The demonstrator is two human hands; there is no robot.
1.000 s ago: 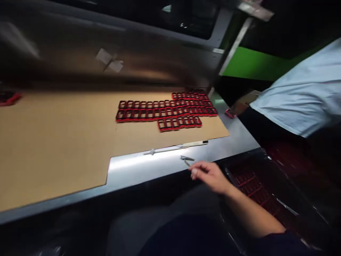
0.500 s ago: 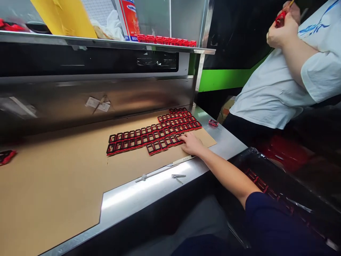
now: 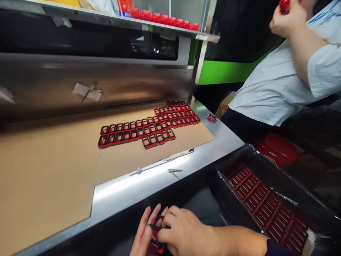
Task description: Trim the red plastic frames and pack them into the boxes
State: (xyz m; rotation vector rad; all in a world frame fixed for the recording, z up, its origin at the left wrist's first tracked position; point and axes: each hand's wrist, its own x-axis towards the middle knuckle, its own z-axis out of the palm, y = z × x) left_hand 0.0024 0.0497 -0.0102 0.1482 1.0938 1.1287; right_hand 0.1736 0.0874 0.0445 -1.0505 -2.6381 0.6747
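Note:
Both my hands are low at the bottom of the view, in front of the bench edge. My right hand (image 3: 183, 233) pinches a red and black frame part (image 3: 156, 232) from above. My left hand (image 3: 145, 234) has its fingers pressed against the same part from the left. On the brown cardboard sheet (image 3: 53, 170) lie rows of several red and black frame parts (image 3: 149, 126). A thin metal tool (image 3: 162, 161) and small tweezers (image 3: 174, 171) lie on the steel bench edge (image 3: 128, 192).
A black bin (image 3: 266, 206) lined with plastic holds several red parts at my right. A person in a white shirt (image 3: 279, 81) stands at the right, hands raised holding something red. Red parts line the upper shelf (image 3: 165, 19). One loose part (image 3: 212, 117) lies near the bench corner.
My right hand left the rows on the cardboard and dropped to my lap. Both hands now grip one frame part. The camera tilted down, showing the bin.

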